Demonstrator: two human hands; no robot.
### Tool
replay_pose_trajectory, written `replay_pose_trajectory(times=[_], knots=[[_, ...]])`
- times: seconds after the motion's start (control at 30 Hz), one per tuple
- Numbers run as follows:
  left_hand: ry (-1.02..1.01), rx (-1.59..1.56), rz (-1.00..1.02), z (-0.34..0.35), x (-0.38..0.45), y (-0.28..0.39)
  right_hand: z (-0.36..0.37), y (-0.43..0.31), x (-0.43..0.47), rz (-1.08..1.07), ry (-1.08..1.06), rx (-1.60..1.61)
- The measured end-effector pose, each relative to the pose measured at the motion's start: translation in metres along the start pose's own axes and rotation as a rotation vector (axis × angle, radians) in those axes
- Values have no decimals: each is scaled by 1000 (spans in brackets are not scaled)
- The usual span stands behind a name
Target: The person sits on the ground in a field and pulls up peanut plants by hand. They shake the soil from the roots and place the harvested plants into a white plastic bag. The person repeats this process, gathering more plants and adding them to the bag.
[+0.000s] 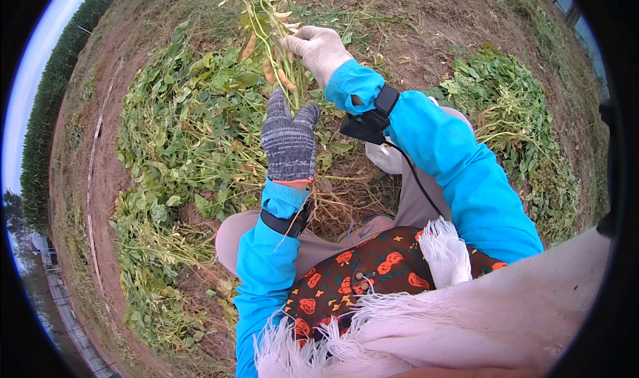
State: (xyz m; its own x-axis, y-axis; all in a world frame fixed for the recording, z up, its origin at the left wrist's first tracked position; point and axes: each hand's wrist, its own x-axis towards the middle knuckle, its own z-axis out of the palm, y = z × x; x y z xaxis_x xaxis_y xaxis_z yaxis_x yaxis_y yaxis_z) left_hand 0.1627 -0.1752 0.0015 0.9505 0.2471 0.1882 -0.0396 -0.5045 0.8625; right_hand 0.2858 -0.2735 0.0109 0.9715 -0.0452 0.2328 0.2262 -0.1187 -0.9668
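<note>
In front of me I hold up an uprooted bean plant with yellowing stems and plump tan pods. My left hand, in a grey knit glove, grips its stems, which pass between thumb and fingers. Higher up, my right hand wears a cream glove and pinches the plant near its pods; the fingertips are partly hidden by stems. Below the hands, dry stalks and roots lie between my bent legs. A large heap of pulled green bean plants spreads beneath and to the left.
A second heap of bean plants lies at the right. Something white rests by my right knee. A thin pale line runs along the bare soil at the left. My fringed scarf hangs over my lap; a black cable trails from my right wrist.
</note>
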Motion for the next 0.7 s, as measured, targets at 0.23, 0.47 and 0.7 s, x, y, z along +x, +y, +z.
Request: replay_pose_trajectory(times=[0.23, 0.47, 0.7], knots=[[-19, -151, -103, -13, -2, -6, -89, -33, 43, 164, 49, 718], [66, -26, -36, 2, 7, -32, -46, -22, 6, 554, -506, 634], [76, 237, 37, 5, 4, -23, -3, -25, -37, 24, -544, -137]])
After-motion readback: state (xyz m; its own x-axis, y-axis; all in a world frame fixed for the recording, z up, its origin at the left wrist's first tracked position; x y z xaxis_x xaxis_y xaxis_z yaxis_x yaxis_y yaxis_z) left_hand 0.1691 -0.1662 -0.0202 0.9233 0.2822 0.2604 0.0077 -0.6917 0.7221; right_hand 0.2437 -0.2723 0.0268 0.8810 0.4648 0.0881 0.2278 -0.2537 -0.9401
